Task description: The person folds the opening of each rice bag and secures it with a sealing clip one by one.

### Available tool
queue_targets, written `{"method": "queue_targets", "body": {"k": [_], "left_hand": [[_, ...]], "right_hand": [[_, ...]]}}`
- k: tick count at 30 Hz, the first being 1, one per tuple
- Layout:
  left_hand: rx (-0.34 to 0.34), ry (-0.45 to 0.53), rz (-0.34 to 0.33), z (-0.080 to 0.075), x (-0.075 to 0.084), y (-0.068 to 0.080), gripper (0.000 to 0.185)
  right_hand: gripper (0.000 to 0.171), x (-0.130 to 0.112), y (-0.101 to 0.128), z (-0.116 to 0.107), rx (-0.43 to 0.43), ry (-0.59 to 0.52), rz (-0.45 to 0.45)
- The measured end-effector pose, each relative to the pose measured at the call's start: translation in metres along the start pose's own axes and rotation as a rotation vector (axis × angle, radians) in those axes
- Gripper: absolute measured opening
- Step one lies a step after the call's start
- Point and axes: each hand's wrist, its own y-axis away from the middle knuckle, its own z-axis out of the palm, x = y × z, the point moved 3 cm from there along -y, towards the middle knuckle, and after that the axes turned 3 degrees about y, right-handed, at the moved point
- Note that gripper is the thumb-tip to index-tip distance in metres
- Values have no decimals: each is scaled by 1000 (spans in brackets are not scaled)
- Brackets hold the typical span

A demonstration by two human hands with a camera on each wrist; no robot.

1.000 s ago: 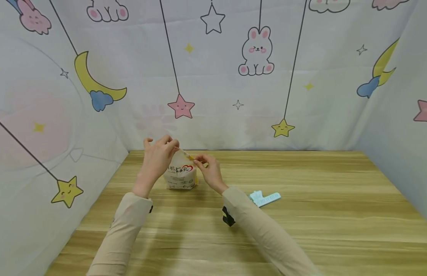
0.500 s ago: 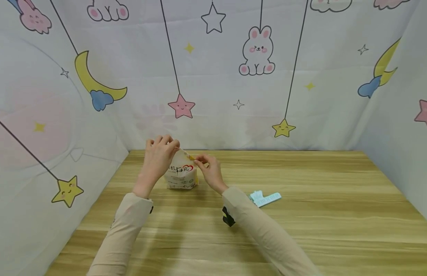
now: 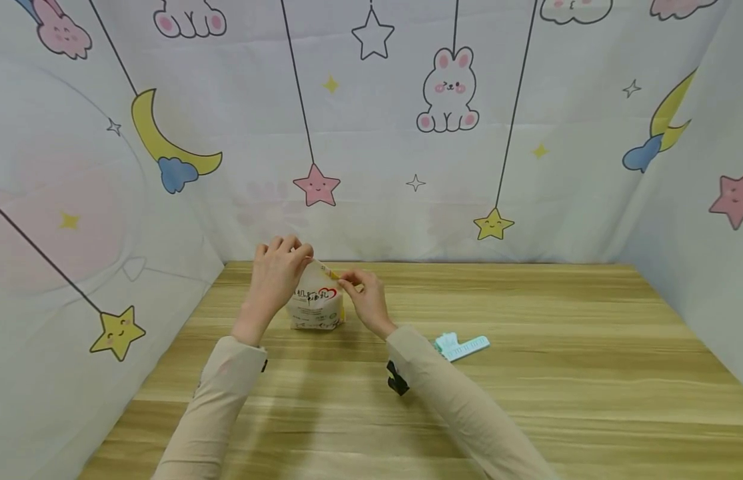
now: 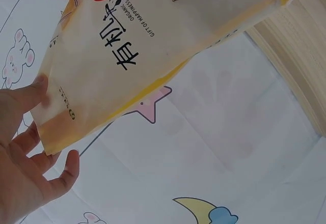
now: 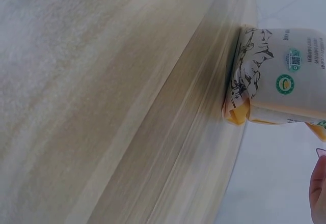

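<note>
A cream and yellow printed bag [image 3: 315,306] stands upright on the wooden table [image 3: 527,400], near its back left. My left hand [image 3: 279,268] pinches the left end of the bag's top edge. My right hand [image 3: 360,293] pinches the right end of that top edge. The left wrist view shows the bag [image 4: 147,56] close up with black lettering, my left fingers [image 4: 30,132] at its corner. In the right wrist view the bag's base [image 5: 275,76] sits on the table, and only a fingertip [image 5: 318,188] shows.
A pale blue clip [image 3: 461,346] lies on the table to the right of my right forearm. A small black clip [image 3: 397,380] shows by my right sleeve. Patterned cloth walls [image 3: 407,133] close the table at the back and both sides.
</note>
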Motion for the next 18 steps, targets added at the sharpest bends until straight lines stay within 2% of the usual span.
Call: {"method": "queue_targets", "body": {"k": [18], "left_hand": [[-9,64,-8,0,-2,-3,9]], "right_hand": [[15,2,3,-2,7,9,-8]]}}
